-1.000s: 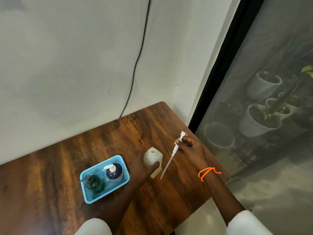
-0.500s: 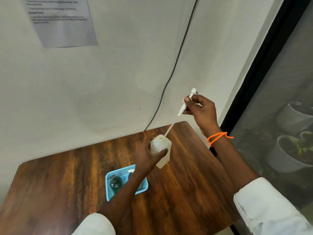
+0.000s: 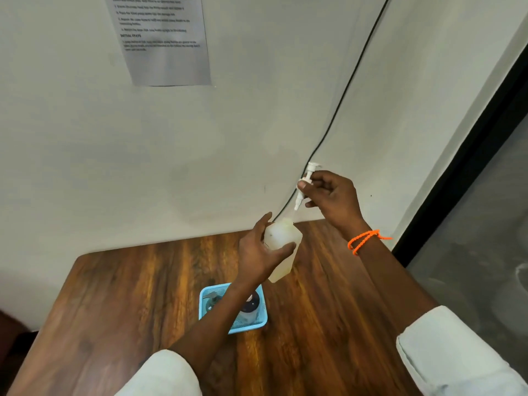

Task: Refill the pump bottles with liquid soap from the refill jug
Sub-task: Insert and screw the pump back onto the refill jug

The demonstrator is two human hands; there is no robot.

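My left hand (image 3: pixel 258 252) grips a translucent white bottle (image 3: pixel 283 250) holding pale liquid, lifted above the wooden table (image 3: pixel 328 324). My right hand (image 3: pixel 331 195) pinches a white pump head (image 3: pixel 305 182) above the bottle's open neck, and its thin dip tube reaches down into the neck. Below my left forearm sits a blue mesh basket (image 3: pixel 261 321) with two pump bottles: a dark green one (image 3: pixel 212 300) and a dark-capped one (image 3: pixel 251 305), both partly hidden by the arm. No refill jug is in view.
A white wall stands right behind the table, with a black cable (image 3: pixel 337 110) running down it and a printed sheet (image 3: pixel 163 38) taped higher up. A dark-framed glass pane (image 3: pixel 485 224) borders the table's right side.
Both hands have risen from the table. The bottle went up off the tabletop, and the pump head moved over it with its tube going down into the neck. The view tilted up.
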